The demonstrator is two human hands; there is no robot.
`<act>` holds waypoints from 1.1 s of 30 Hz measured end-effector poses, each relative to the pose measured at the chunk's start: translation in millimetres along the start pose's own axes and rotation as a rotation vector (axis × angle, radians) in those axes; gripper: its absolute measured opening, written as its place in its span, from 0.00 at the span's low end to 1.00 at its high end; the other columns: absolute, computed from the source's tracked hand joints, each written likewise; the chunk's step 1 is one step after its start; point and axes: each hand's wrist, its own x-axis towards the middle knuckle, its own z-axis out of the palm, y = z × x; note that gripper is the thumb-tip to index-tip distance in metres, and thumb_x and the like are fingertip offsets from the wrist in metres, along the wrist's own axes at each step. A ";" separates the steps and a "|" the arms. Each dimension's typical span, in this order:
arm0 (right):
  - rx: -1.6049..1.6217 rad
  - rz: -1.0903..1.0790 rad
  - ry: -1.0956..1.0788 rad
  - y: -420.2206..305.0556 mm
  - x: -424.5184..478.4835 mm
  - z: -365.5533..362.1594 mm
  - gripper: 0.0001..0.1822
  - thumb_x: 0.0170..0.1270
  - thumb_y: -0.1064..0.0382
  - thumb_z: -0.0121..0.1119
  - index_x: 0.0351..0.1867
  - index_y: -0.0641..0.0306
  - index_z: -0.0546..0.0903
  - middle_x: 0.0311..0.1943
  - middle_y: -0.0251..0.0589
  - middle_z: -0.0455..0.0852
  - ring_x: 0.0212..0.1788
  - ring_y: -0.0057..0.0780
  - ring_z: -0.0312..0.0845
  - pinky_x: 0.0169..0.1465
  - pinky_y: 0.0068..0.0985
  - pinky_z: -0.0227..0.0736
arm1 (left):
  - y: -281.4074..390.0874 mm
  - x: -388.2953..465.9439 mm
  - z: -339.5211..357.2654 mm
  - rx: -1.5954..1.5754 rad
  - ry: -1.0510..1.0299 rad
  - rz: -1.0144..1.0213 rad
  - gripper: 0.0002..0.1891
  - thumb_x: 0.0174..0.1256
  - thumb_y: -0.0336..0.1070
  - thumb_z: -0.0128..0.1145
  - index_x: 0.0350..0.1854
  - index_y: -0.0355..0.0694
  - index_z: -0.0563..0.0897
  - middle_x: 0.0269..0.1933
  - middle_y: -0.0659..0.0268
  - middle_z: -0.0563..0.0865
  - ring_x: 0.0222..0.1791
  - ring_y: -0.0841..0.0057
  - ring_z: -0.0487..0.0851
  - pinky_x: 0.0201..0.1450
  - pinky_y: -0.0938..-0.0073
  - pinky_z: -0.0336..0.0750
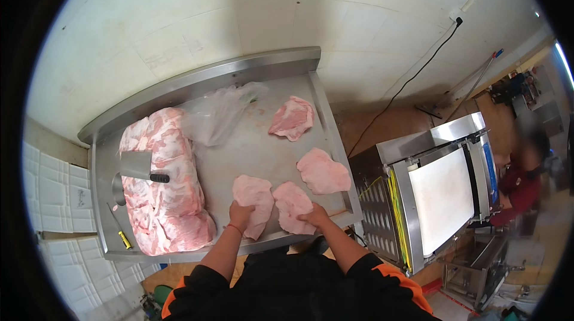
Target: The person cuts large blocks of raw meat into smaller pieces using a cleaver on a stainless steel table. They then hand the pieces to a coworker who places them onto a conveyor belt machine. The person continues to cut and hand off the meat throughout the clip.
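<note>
My left hand [241, 216] grips the lower left edge of a pale slab of raw meat [258, 195]. In my right hand [315, 218] is the lower right edge of a similar slab [290, 200] beside it. Both slabs are at the near edge of a stainless steel table [219, 164]. Two more pieces lie to the right: a pale one [323, 171] and a redder one [293, 118] farther back. A big block of raw meat [166, 213] fills the left side, with a cleaver [136, 165] resting on top.
Crumpled clear plastic [219, 114] lies behind the meat block. A yellow-handled tool [124, 240] is at the table's left. A steel machine with a white belt [444, 200] stands at right, with a power cable [403, 85] behind. Another person in red [522, 191] is beyond it.
</note>
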 end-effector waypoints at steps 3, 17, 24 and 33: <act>0.324 0.072 -0.062 26.1 7.1 -3.6 0.36 0.55 0.67 0.79 0.67 0.65 0.79 0.58 0.41 0.89 0.58 0.37 0.86 0.63 0.36 0.81 | 51.7 -27.6 -8.2 -0.442 -0.348 -0.215 0.29 0.59 0.27 0.68 0.65 0.31 0.77 0.58 0.51 0.87 0.55 0.54 0.88 0.61 0.53 0.84; 0.817 -0.431 -0.039 -139.3 -160.2 -85.6 0.41 0.56 0.73 0.75 0.73 0.67 0.70 0.62 0.42 0.84 0.63 0.34 0.82 0.69 0.36 0.75 | 166.2 -108.3 22.8 -0.846 -0.700 -0.052 0.32 0.67 0.28 0.62 0.75 0.33 0.71 0.68 0.54 0.82 0.69 0.56 0.80 0.76 0.52 0.74; 0.875 -0.652 0.037 -196.0 -244.7 -111.9 0.42 0.54 0.72 0.74 0.72 0.68 0.70 0.62 0.41 0.82 0.64 0.31 0.79 0.68 0.34 0.73 | 133.7 -82.9 67.4 -0.868 -0.682 -0.225 0.31 0.68 0.27 0.61 0.74 0.34 0.72 0.68 0.54 0.82 0.69 0.54 0.80 0.76 0.50 0.73; 0.911 -0.642 0.140 -180.3 -260.1 -110.9 0.43 0.55 0.71 0.76 0.74 0.69 0.68 0.62 0.42 0.82 0.64 0.33 0.80 0.69 0.35 0.74 | 109.1 -83.1 66.6 -0.597 -0.598 -0.184 0.23 0.73 0.33 0.58 0.69 0.36 0.76 0.63 0.57 0.85 0.63 0.59 0.83 0.66 0.56 0.79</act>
